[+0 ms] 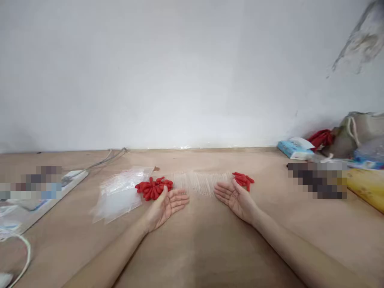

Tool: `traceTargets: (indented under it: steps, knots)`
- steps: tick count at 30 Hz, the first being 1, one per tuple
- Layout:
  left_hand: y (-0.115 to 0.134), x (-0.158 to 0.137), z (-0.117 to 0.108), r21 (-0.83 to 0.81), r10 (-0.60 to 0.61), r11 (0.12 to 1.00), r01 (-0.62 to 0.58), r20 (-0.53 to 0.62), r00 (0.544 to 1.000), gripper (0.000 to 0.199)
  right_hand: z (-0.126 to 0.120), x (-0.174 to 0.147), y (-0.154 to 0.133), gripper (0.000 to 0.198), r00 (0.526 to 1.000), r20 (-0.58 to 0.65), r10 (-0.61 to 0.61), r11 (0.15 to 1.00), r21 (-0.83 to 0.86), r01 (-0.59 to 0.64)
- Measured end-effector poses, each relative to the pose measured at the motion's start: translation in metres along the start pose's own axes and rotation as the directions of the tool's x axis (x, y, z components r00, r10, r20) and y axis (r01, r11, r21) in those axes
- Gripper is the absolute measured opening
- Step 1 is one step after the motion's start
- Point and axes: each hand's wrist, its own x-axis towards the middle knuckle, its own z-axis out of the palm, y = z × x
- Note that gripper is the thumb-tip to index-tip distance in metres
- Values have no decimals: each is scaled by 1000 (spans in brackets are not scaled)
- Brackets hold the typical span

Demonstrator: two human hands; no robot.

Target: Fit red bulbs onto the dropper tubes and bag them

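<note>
Pale, plain wall [192, 72] fills the upper half of the head view, with a dark, flaking patch [364, 44] cut off by the upper right corner, and below it spreads a brown, wood-toned tabletop [204, 244]. Both bare forearms enter from the bottom edge, their upper parts out of frame. Left hand [168, 206] is turned palm inward, its fingers extended and slightly apart, pinching nothing; right hand [238, 202] faces it, fingers straight and lying close together, thumb raised, likewise gripping nothing. Between and just beyond them lies a row of thin, clear, hair-fine strands [199, 183], too faint to count, with ends that blur into the tabletop. A heap of small, red, elongated pieces [151, 189] sits at the row's left end, partly covered by the left thumb; a smaller cluster of similar red pieces [244, 181] lies behind the right thumb, part of it hidden. Whether either hand touches these things cannot be told. Flat, transparent plastic bags [120, 198] overlap left of the larger heap, their outlines hard to separate. At the far right stand a blue-and-white soft tissue pack [295, 149], crumpled red fabric [322, 138] and a yellow packet [367, 187] cropped by the frame. Pixelation masks patches on both sides, and a white cord [27, 250] runs off the lower left.
</note>
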Motion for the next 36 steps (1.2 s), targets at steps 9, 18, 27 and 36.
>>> traceTargets:
  steps: [9,18,27,36]
  knots:
    - [-10,-16,18,904,197,285,-317,268,943,37,14,-24,14,30,854,506,-119,266,-813,518]
    - [-11,-15,17,919,200,103,-380,355,913,40,19,-27,17,31,762,642,-79,-36,-766,642]
    - [31,-4,11,977,612,-135,-164,212,762,20,31,-6,0,16,841,449,-301,-47,-888,457]
    - [76,32,-30,802,483,-115,586,-471,739,33,63,37,-12,19,924,-73,-376,-160,-977,-143]
